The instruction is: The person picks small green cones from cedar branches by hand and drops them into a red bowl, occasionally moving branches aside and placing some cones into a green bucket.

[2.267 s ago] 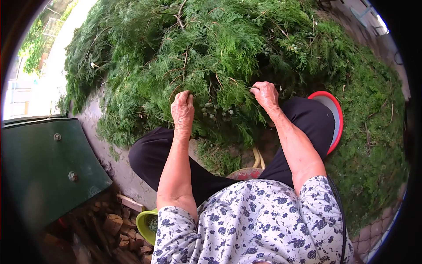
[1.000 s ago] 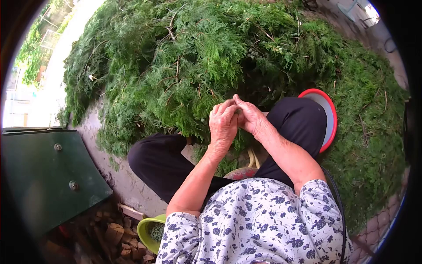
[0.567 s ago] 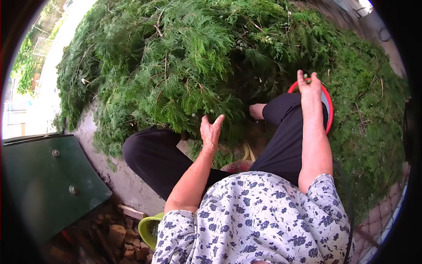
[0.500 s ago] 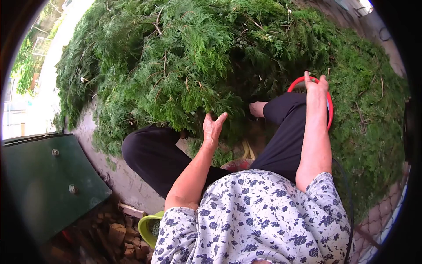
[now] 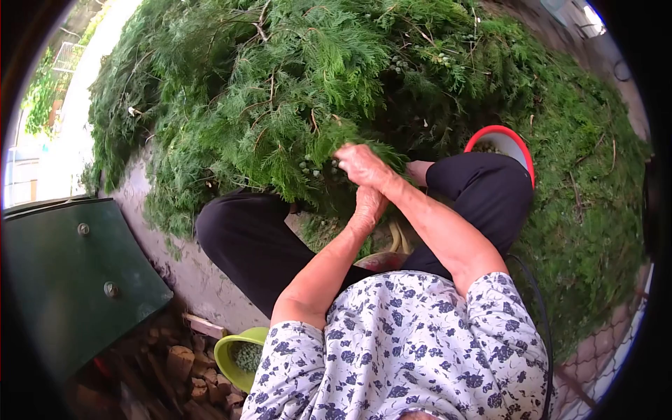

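My right hand lies across the top of my left hand, its fingers curled in and blurred at the tips against the greenery. My left hand is closed at the edge of an evergreen branch, its fingers mostly hidden under my right hand. Small round green cones hang on the branch just left of my hands. Beyond my knee on the right, a red-rimmed bowl leans at a tilt with small pale pieces inside.
A large heap of cut evergreen branches rises in front, with more greenery on the right. Low on the left are a lime-green bowl of small green cones, firewood and a dark green panel. My bent legs frame the working spot.
My right hand has moved left from above the red-rimmed bowl to my left hand. My left hand has shifted slightly right and closed.
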### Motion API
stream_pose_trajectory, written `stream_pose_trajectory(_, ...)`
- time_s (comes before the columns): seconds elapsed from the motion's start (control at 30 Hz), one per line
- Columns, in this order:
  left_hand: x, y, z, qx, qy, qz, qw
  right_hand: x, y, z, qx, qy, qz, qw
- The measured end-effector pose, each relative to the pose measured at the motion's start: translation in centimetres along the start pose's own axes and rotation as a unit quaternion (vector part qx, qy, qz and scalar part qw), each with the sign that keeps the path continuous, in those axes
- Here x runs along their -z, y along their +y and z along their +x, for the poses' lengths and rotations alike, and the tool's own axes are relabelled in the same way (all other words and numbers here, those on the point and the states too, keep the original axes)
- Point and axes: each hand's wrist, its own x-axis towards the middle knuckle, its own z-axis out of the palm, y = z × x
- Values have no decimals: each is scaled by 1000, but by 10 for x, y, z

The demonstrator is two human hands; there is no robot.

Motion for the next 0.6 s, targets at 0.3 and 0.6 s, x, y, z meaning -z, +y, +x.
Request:
stream_pose_trajectory(0.3,56,-29,-9,-83,282,110,950,-47,68,26,-244,-63,-100,963)
stream_pose_trajectory(0.6,90,-40,-7,-9,306,29,952,-48,51,26,-330,-82,-43,939)
